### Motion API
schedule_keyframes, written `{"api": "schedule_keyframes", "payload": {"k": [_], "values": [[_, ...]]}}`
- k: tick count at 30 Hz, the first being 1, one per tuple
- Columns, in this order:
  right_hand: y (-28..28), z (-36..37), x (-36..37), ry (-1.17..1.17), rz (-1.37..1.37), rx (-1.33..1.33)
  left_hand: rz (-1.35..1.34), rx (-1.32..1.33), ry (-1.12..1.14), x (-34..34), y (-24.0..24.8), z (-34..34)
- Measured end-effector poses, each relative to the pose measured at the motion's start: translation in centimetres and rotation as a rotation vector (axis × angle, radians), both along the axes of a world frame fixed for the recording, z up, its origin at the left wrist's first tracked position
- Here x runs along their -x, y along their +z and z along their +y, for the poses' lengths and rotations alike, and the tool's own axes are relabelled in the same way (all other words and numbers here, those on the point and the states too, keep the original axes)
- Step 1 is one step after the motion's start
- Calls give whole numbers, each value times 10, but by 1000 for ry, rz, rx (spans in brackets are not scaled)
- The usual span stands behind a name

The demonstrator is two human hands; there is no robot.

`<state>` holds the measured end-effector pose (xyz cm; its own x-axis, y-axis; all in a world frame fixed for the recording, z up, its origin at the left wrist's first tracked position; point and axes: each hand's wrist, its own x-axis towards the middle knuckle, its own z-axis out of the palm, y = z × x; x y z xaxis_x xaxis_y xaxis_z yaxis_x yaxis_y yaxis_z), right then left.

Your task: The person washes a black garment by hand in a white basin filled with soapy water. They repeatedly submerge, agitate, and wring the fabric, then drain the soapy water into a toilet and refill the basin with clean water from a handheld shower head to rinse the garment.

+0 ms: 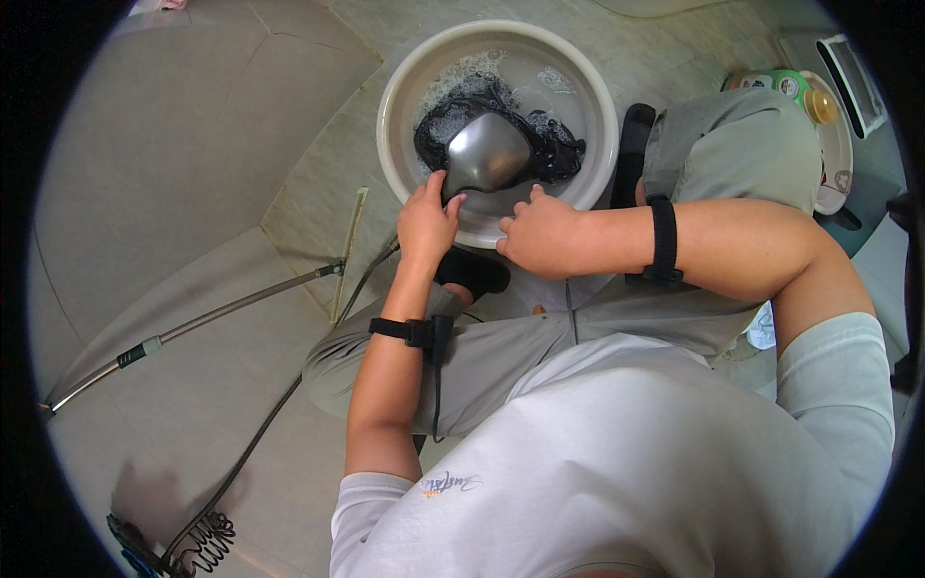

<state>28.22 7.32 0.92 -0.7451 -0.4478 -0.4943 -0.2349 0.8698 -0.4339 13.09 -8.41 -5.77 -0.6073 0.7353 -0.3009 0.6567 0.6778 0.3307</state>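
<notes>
A round off-white basin [388, 135] holds water with suds. Black wet fabric [561, 159] lies bunched in it, partly under the surface. Over the fabric sits a smooth, shiny grey rounded piece [493, 146] with a dark lower edge; its kind I cannot make out. My left hand [427, 223] reaches over the near left rim, thumb and fingers closed on the lower left edge of that grey piece. My right hand [541, 234] lies at the near rim, fingers curled over it and apart from the fabric. Its palm side is hidden.
My bent legs and black-shod feet [479, 274] flank the basin. A metal pole [241, 306] and black cable [255, 438] cross the left side, with a coiled cord [205, 541] near the lower left. A green bottle with a yellow cap [821, 106] stands at the right behind my knee.
</notes>
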Motion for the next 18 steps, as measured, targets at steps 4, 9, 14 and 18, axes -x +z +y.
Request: {"api": "schedule_keyframes", "payload": {"k": [4,9,14,18], "values": [[-3,-1,-1,-7,26,1,41,17,-36,0,-6,0],[-5,-1,-1,2,39,0,82,63,-65,-2,-15,4],[-4,0,-1,4,29,-7,128,69,-115,-3,-21,5],[-4,1,0,-1,25,4,134,81,-109,-4,-25,6]]}}
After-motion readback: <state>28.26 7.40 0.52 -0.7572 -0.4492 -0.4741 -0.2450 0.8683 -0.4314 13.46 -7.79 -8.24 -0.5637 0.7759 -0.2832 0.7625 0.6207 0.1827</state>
